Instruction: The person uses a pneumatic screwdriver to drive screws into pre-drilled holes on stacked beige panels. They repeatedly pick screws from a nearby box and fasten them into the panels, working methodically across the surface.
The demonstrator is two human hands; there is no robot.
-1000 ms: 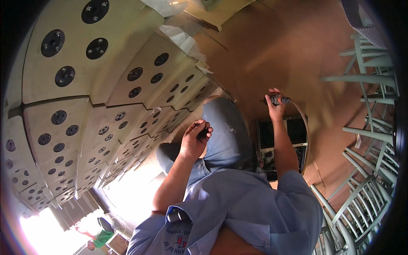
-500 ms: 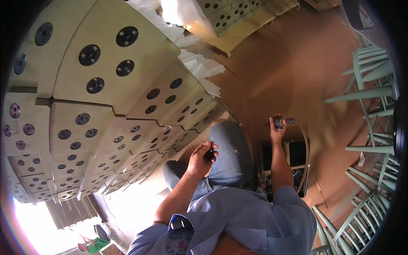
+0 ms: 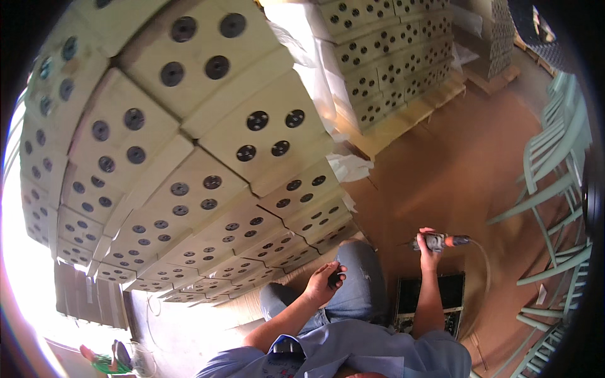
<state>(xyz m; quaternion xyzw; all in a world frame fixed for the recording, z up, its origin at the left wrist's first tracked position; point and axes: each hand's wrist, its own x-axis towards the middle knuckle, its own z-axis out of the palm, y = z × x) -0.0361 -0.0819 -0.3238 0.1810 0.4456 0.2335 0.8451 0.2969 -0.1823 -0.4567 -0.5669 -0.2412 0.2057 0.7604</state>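
My left hand [image 3: 320, 286] is closed around a small black piece [image 3: 334, 277], held near my bent knee; its exact kind is hidden by the fingers. My right hand [image 3: 429, 257] is raised out to the right, its fingers wrapped round a grey and orange power screwdriver [image 3: 436, 241]. A thin bit points left from the tool, and a cord or hose [image 3: 487, 271] trails from its other end. Ahead and to the left rises a stack of pale green panels [image 3: 220, 135], most bearing black round plates [image 3: 257, 120] in groups of four. Neither hand touches the stack.
An open black box [image 3: 462, 293] with small loose parts sits on the brown floor [image 3: 435, 164] by my right forearm. Green spindle-backed chairs [image 3: 554, 195] line the right side. Another panel stack [image 3: 391, 53] stands on a pallet farther off, with white sheeting [image 3: 315, 69] between.
The view has tilted up, showing more of the far stack. Both hands sit lower in the picture, still holding the same things; the screwdriver lies more level.
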